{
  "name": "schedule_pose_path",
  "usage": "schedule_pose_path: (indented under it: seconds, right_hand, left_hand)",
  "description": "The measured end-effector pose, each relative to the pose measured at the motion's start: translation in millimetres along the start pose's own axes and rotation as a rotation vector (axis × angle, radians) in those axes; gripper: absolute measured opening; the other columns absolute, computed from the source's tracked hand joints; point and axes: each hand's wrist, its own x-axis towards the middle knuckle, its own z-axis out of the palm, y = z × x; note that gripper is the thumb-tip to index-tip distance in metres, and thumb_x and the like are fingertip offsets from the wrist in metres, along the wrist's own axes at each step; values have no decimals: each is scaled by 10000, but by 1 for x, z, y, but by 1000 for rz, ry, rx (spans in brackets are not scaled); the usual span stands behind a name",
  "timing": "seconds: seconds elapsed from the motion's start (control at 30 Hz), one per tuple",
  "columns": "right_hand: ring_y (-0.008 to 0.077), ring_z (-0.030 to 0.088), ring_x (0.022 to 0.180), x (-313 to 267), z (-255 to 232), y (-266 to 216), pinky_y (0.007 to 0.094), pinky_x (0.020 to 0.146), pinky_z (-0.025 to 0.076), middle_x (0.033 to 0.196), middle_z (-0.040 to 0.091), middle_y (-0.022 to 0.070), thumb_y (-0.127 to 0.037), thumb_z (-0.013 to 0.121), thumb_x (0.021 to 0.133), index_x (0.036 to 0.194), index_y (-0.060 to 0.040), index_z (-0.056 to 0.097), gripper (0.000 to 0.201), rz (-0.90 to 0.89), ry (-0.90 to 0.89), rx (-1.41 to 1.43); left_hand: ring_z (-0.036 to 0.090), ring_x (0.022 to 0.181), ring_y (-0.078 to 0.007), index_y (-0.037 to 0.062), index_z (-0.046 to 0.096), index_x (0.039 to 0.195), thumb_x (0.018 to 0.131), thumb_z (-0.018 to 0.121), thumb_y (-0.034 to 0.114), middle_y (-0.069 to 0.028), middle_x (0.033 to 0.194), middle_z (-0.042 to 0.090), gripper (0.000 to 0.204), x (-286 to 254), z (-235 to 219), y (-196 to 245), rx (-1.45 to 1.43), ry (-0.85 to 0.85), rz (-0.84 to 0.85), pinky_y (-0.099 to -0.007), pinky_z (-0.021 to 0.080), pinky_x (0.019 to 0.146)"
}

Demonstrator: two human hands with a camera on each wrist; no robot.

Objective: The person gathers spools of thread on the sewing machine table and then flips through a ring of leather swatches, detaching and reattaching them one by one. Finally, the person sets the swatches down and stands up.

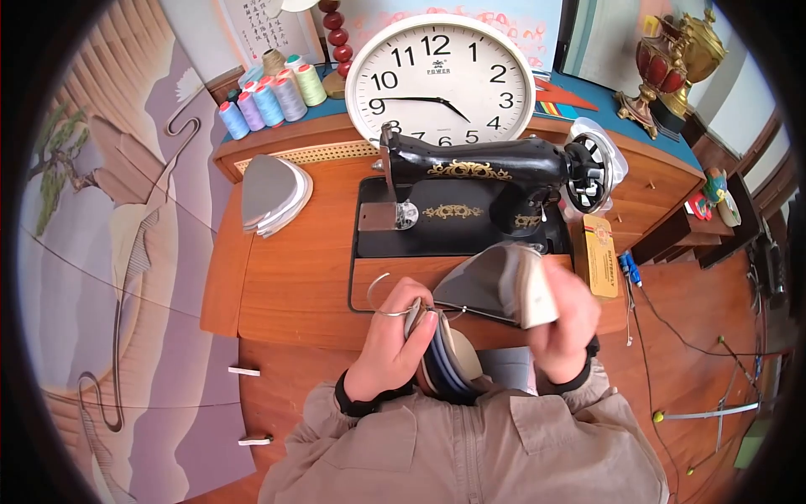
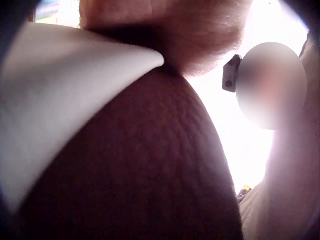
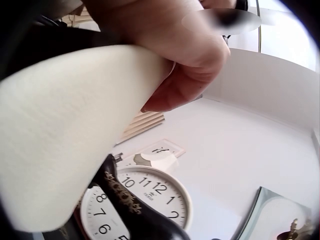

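My left hand [image 1: 390, 343] grips a bundle of rounded pads [image 1: 453, 365] in blue, cream and dark colours, low in front of the jacket. A thin open wire hoop [image 1: 370, 292] curves out by its fingertips. In the left wrist view a white pad [image 2: 60, 95] overlaps a dark brown one [image 2: 135, 165]. With my right hand [image 1: 569, 323], blurred in the head view, I hold several layered pads, grey [image 1: 474, 281] and cream [image 1: 534, 294], over the table's front edge. Close up in the right wrist view, a thick cream pad [image 3: 65, 130] hangs beneath the fingers.
A black sewing machine [image 1: 470, 164] stands on the wooden table [image 1: 285, 286], a white clock [image 1: 441, 76] behind it. Another stack of grey and white pads [image 1: 273, 193] lies at left. Thread spools [image 1: 269, 101] line the back; a yellow box [image 1: 599, 256] sits at right.
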Motion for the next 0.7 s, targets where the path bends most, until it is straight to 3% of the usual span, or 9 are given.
schedule_pose_path:
  seconds: [0.07, 0.17, 0.27, 0.37, 0.47, 0.53, 0.57, 0.7]
  right_hand:
    - [335, 669, 943, 9, -4, 11, 382, 816, 531, 1101, 663, 207, 118, 503, 700, 1198, 60, 584, 508, 94, 76, -150]
    - [349, 650, 1004, 18, -3, 18, 391, 870, 525, 1123, 656, 201, 155, 493, 690, 1230, 38, 582, 559, 26, -22, -273]
    - [341, 619, 1050, -5, 25, 14, 392, 894, 518, 1171, 638, 162, 74, 570, 754, 1267, 1, 564, 518, 79, -354, -227]
    - [360, 587, 1099, -43, 52, 9, 435, 962, 467, 1245, 599, 179, -166, 665, 832, 1292, -14, 536, 502, 179, -738, -21]
    - [387, 559, 1135, -30, 47, -10, 458, 992, 436, 1224, 598, 195, -263, 693, 838, 1257, 14, 545, 524, 264, -617, 184]
    - [386, 561, 1134, -23, 43, -16, 444, 990, 434, 1204, 600, 201, -274, 712, 828, 1240, 19, 551, 530, 300, -570, 555]
    - [369, 565, 1129, -17, 42, -25, 421, 981, 442, 1193, 601, 203, -247, 717, 831, 1227, 22, 557, 505, 339, -593, 727]
    - [339, 619, 1034, -17, 51, -35, 389, 905, 486, 1097, 640, 195, -183, 731, 821, 1217, 20, 565, 476, 328, -701, 842]
  left_hand:
    - [480, 796, -203, -5, 495, 994, 918, 499, 89, -118, 921, 483, 120, -4, -2, -3, -31, 35, 12, -312, 403, 734]
    - [469, 793, -180, -4, 494, 991, 924, 493, 93, -106, 923, 478, 117, -7, -5, -7, -96, 106, -1, -302, 397, 731]
    - [454, 788, -163, -2, 496, 995, 927, 486, 98, -99, 932, 471, 122, -9, -8, -14, -103, 129, 49, -292, 389, 729]
    - [447, 791, -161, -1, 498, 1003, 931, 478, 103, -103, 938, 468, 128, -11, -10, -18, -155, 177, 51, -286, 385, 735]
    - [445, 799, -162, 0, 501, 1013, 933, 472, 108, -104, 945, 472, 137, -13, -13, -20, -170, 179, 47, -285, 381, 742]
    - [453, 819, -174, 0, 503, 1019, 932, 469, 107, -109, 957, 480, 142, -12, -14, -21, -149, 166, 46, -295, 384, 765]
    - [453, 819, -174, 0, 503, 1019, 932, 469, 107, -109, 957, 480, 142, -11, -14, -21, -151, 164, 47, -295, 384, 765]
    - [476, 867, -185, -9, 507, 1041, 938, 446, 137, -124, 985, 492, 189, -9, -17, -19, -145, 146, 79, -310, 394, 803]
